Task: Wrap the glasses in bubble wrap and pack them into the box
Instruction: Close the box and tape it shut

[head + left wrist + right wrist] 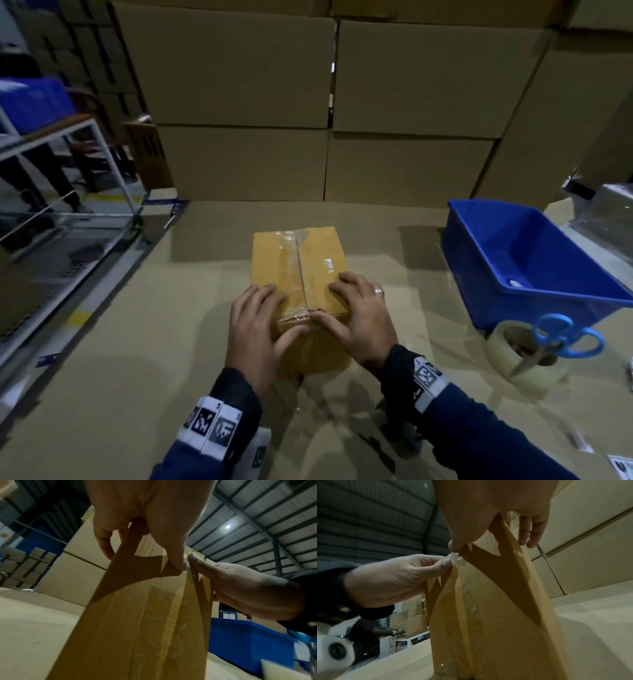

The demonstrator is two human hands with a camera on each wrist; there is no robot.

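Cardboard box [301, 294] sealed; left hand [255, 334] and right hand [361, 322] lie flat, fingers straight, thumbs pressing clear tape [293, 270] down the near edge. Firm, even strokes should bond it.

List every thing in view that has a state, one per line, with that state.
box: closed, flaps taped along the top seam, standing on the cardboard-covered table.
left hand: fingers flat on the box top, thumb pressing the tape at the near edge.
right hand: fingers flat on the box top, thumb at the same edge.
blue bin: open, tilted.
tape roll: lying flat.
scissors: closed, resting on the tape roll.
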